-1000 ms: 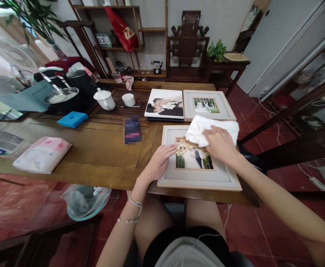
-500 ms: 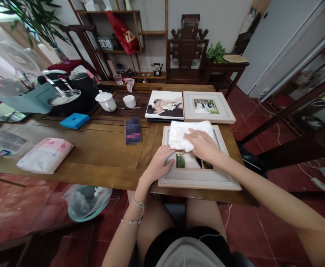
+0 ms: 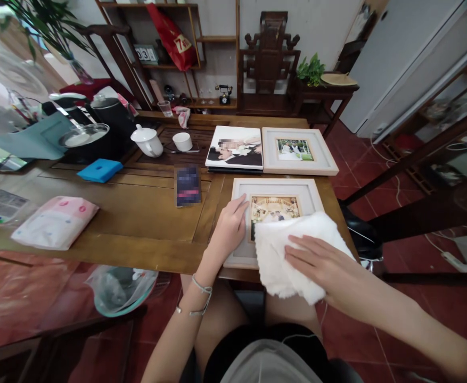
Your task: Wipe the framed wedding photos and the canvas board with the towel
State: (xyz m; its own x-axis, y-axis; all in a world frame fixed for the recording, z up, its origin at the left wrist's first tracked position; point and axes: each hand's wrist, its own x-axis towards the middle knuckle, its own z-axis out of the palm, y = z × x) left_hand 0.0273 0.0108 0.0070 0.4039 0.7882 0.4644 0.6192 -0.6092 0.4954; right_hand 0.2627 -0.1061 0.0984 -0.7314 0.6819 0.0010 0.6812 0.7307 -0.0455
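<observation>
In the head view I take the pale wooden picture frame with the wedding photo as my landmark. It lies flat at the near right corner of the brown wooden table, its near edge almost flush with the table's edge.

My left hand rests flat on the frame's left border, fingers loose and unclenched. My right hand lies palm down with fingers spread on the fluffy white cloth. It presses rather than grips. The two hands are apart.

The cloth covers the frame's near right part and hangs past its near edge, over the table edge.

Just beyond the frame lie a second pale frame and a white photo album, side by side, with a narrow strip of bare wood between them and my frame. Left of the frame a small dark card sits close. Further left the tabletop is open as far as a pink tissue pack. To the right, the frame reaches nearly to the table's side edge.
</observation>
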